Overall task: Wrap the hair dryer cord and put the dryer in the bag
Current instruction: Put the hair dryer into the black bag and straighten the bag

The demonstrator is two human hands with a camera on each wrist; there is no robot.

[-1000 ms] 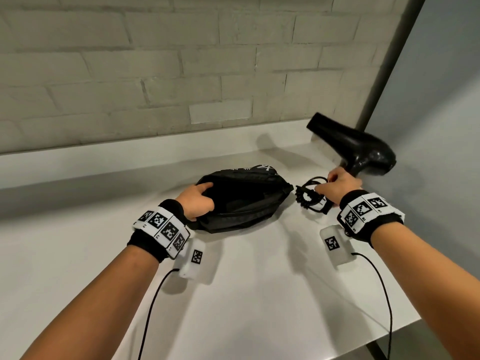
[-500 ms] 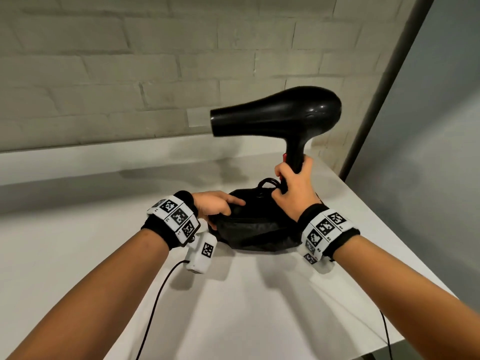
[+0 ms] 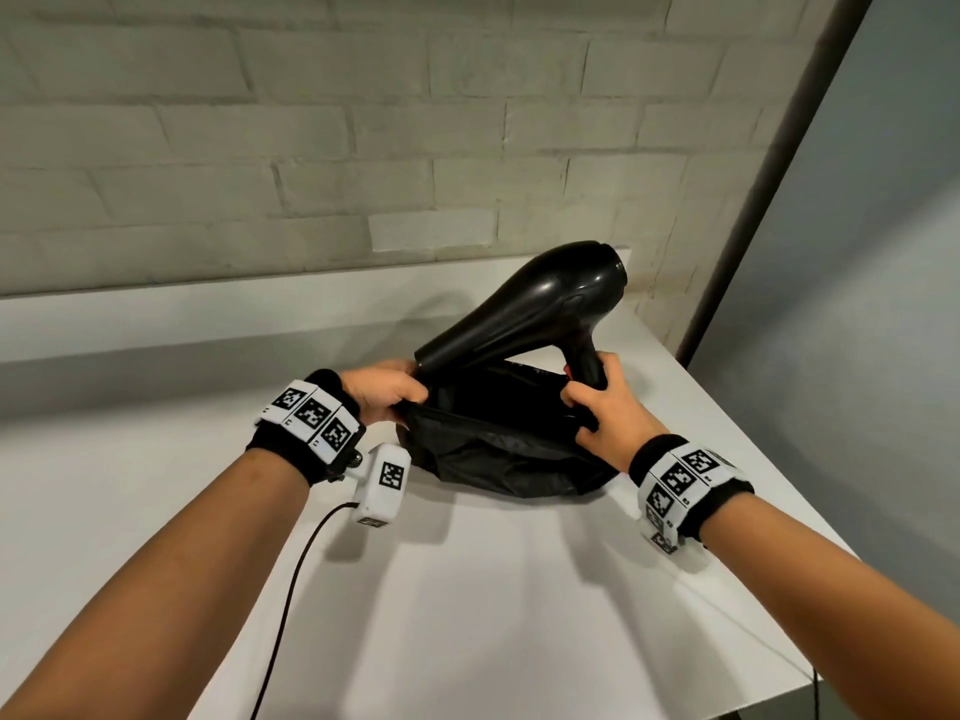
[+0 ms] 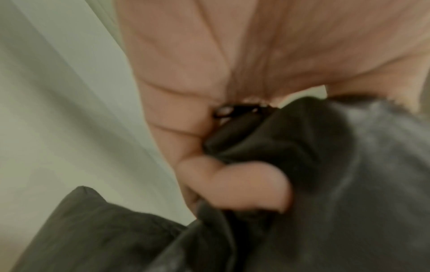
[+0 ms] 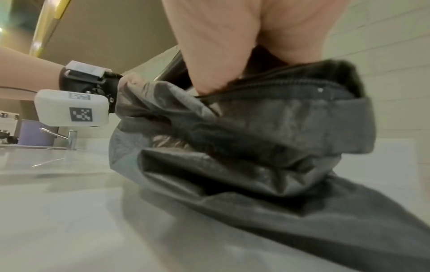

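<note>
1. The right hand (image 3: pixel 602 407) is wrapped around the handle of the hair dryer (image 3: pixel 540 304), fingers curled tight at the handle's lower part, just above the right end of the bag's opening.
2. The left hand (image 3: pixel 382 394) pinches the left edge of the bag (image 3: pixel 498 459); the left wrist view shows black fabric (image 4: pixel 267 139) bunched between thumb (image 4: pixel 244 185) and fingers.
3. The dryer tilts over the open mouth: its nozzle points down-left, its tip close beside the left hand's fingers, while the rounded rear sits highest, toward the wall (image 3: pixel 311 122).
4. The cord is hidden; its position cannot be told.
5. The bag lies crumpled on the white countertop (image 3: pixel 493 615), its zip edge (image 5: pixel 291 86) under the right hand.
</note>
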